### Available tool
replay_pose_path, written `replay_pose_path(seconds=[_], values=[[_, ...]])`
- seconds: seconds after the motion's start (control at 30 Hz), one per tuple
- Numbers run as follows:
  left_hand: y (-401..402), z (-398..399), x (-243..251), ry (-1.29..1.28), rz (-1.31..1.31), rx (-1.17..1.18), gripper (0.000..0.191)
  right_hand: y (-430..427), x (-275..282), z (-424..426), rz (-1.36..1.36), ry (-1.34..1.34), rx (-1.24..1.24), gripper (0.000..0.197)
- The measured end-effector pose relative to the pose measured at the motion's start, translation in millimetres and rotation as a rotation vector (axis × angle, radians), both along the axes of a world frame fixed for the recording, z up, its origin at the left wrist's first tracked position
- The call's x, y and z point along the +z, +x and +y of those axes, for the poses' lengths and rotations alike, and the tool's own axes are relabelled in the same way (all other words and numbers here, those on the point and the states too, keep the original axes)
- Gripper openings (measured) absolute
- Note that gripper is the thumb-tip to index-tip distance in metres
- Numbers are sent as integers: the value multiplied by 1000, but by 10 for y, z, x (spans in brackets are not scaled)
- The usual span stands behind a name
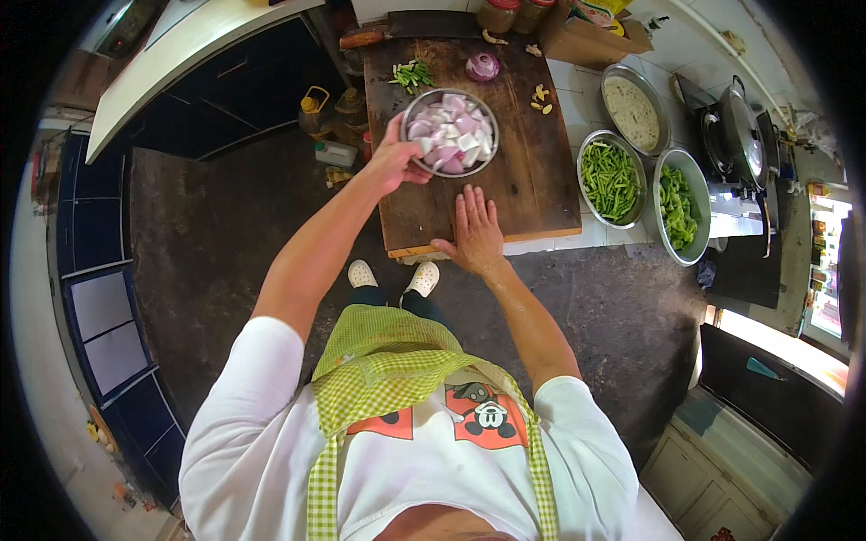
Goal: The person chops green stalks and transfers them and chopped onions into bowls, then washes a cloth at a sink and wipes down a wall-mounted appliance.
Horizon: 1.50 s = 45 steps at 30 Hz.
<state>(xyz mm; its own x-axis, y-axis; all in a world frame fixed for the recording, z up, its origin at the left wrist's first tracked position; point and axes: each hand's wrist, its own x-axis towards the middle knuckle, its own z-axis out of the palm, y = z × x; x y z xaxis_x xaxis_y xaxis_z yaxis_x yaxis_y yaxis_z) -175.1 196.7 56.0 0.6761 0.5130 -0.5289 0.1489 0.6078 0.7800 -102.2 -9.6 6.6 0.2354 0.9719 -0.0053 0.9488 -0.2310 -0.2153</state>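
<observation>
My left hand (399,159) grips the rim of a round metal bowl (496,138), thumb over the edge. Cut pieces of red onion (453,132) fill that bowl. Beneath it is a thick wooden cutting board (534,176); whether the bowl touches the board cannot be told. My right hand (475,233) rests palm down near the board's front edge, fingers spread, with nothing in it. Farther back on the board lie a peeled red onion (482,66), chopped green pieces (411,74) and some pale yellow slices, perhaps garlic or ginger (541,100).
A cleaver (433,24) lies along the board's back edge. To the right stand bowls of cut green stalks (611,177), green peppers (676,206) and a pale mixture (632,111), beside a lidded wok (744,135). Oil jugs (316,111) stand on the floor left.
</observation>
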Motion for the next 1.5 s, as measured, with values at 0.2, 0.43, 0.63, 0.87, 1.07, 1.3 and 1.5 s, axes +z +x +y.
replay_pose_path(seconds=[0.2, 0.43, 0.63, 0.87, 1.07, 1.3, 1.5], values=[[158, -22, 23, 15, 76, -116, 76, -169, 36, -71, 122, 34, 228, 93], [-1117, 21, -1043, -116, 101, 593, 23, -248, -29, -1, 43, 100, -53, 90], [-1776, -642, -1074, -883, -182, 417, 29, -1705, -86, 478, 349, 94, 265, 82], [-3373, -369, -1509, -1013, 0, 236, 25, -2916, -502, 769, 704, -37, 349, 41], [-4217, -46, -1962, -1089, 77, 378, 21, -3631, -975, 1446, 940, -103, 85, 14], [-4422, 281, -2554, -995, 146, 565, 24, -3231, -2262, 1854, 837, -225, -456, 15], [-4188, 260, -3505, -1015, 158, 597, 25, -2376, -4730, 1231, 999, -490, -1278, 16]])
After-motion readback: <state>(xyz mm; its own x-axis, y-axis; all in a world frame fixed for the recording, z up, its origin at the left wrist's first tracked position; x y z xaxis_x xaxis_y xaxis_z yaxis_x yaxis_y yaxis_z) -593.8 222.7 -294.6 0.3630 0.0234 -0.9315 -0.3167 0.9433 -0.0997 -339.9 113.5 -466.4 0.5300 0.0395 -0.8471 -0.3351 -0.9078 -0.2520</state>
